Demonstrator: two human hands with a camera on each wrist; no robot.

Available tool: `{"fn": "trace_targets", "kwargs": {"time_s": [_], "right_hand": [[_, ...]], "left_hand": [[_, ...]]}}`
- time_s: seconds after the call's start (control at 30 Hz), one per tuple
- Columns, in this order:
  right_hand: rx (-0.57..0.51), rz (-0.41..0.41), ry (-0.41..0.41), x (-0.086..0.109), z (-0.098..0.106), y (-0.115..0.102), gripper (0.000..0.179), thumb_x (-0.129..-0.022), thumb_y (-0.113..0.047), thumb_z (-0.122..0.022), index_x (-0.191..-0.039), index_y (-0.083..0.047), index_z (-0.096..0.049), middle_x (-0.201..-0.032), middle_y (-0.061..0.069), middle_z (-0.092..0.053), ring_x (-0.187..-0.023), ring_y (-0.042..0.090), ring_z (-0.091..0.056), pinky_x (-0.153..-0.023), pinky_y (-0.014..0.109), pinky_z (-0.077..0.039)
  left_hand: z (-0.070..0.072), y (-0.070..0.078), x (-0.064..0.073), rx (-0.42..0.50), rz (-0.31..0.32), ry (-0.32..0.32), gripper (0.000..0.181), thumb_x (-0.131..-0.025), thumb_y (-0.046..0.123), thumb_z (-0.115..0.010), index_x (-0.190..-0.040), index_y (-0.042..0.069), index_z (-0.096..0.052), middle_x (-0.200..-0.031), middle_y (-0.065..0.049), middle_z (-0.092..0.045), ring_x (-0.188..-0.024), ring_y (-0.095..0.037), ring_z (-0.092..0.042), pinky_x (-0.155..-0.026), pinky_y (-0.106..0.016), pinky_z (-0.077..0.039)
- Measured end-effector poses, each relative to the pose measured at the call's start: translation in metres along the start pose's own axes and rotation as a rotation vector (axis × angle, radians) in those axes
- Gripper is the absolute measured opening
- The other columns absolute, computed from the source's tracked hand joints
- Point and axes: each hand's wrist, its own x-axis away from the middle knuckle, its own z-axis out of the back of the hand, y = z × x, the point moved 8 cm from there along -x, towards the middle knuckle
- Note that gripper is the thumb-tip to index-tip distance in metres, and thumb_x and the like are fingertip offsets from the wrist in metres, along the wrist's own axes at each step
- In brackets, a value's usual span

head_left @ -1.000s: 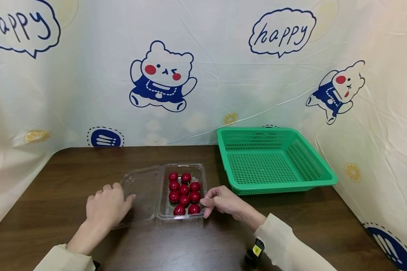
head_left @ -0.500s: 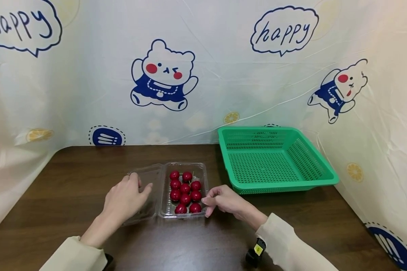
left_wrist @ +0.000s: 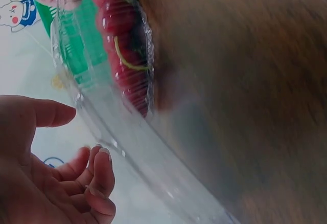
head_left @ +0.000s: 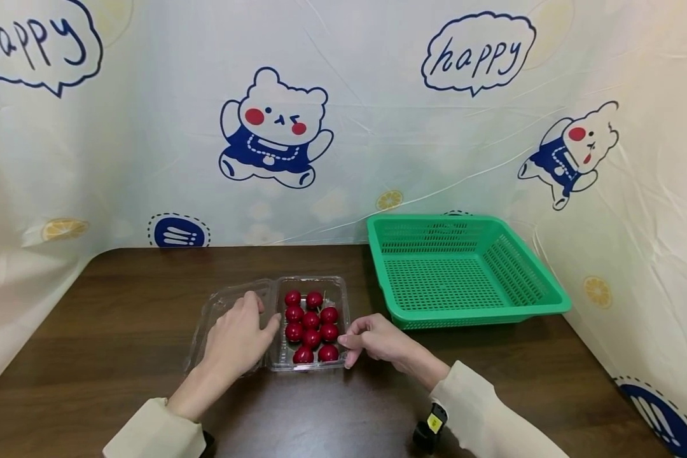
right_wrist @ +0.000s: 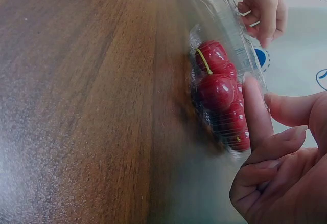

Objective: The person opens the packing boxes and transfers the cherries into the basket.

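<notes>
A clear plastic clamshell box (head_left: pixel 338 292) lies on the table with its lid (head_left: pixel 220 310) folded out to the left. Several red cherries (head_left: pixel 311 320) fill the box part; green stems show on some in both wrist views. My left hand (head_left: pixel 237 334) hovers above the lid, thumb out toward the box and fingers loosely bent, holding nothing. In the left wrist view, a gap shows between its fingers and the plastic. My right hand (head_left: pixel 378 340) pinches the box's near right rim between thumb (right_wrist: pixel 291 109) and index finger, its other fingers curled in.
A green plastic basket (head_left: pixel 464 315) with perforated sides stands behind and right of the box. The dark wooden table (head_left: pixel 120 305) meets a printed backdrop curtain (head_left: pixel 349 127) at its back and sides. A black wrist strap (head_left: pixel 432 426) sits on the right forearm.
My left hand has moved right across the lid, from its outer left side toward the cherries. The right hand has kept its pinch on the rim, and the box has stayed put.
</notes>
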Motion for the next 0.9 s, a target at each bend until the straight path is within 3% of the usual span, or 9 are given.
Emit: {"fn": "trace_targets", "kwargs": {"time_s": [0.3,0.5,0.67,0.9], "right_hand": [[-0.005,-0.004,-0.003,0.001,-0.001,0.0,0.027,-0.093,-0.026,-0.063,-0.09,0.001,-0.063,-0.07,0.006,-0.073,-0.047,0.015,-0.035,-0.047,0.025,-0.027],[-0.013,-0.009,-0.004,0.001,-0.001,0.0,0.026,-0.093,-0.026,-0.063,-0.088,0.0,-0.063,-0.07,0.005,-0.073,-0.049,0.016,-0.036,-0.047,0.025,-0.028],[-0.011,-0.01,-0.01,0.001,-0.002,-0.001,0.026,-0.093,-0.026,-0.063,-0.088,0.0,-0.063,-0.071,0.006,-0.074,-0.049,0.015,-0.036,-0.047,0.025,-0.028],[0.001,-0.007,-0.004,0.002,-0.001,-0.002,0.028,-0.093,-0.026,-0.063,-0.091,0.002,-0.063,-0.072,0.008,-0.074,-0.051,0.015,-0.04,-0.049,0.025,-0.031]], "left_hand": [[-0.018,0.009,-0.004,-0.01,0.011,0.013,0.036,-0.091,0.027,-0.064,-0.098,-0.005,-0.049,-0.087,-0.021,-0.057,-0.062,-0.042,-0.062,-0.049,-0.046,-0.048],[-0.023,0.01,-0.005,-0.046,0.008,0.027,0.031,-0.091,0.021,-0.064,-0.097,-0.005,-0.048,-0.089,-0.024,-0.057,-0.061,-0.043,-0.063,-0.048,-0.046,-0.049],[-0.027,0.009,-0.005,-0.083,0.019,-0.001,0.028,-0.092,0.019,-0.061,-0.102,-0.004,-0.049,-0.092,-0.025,-0.057,-0.063,-0.043,-0.063,-0.05,-0.048,-0.05],[-0.031,0.008,-0.007,-0.118,0.03,-0.043,0.025,-0.093,0.02,-0.056,-0.107,0.0,-0.051,-0.08,-0.02,-0.065,-0.06,-0.039,-0.064,-0.049,-0.046,-0.048]]}}
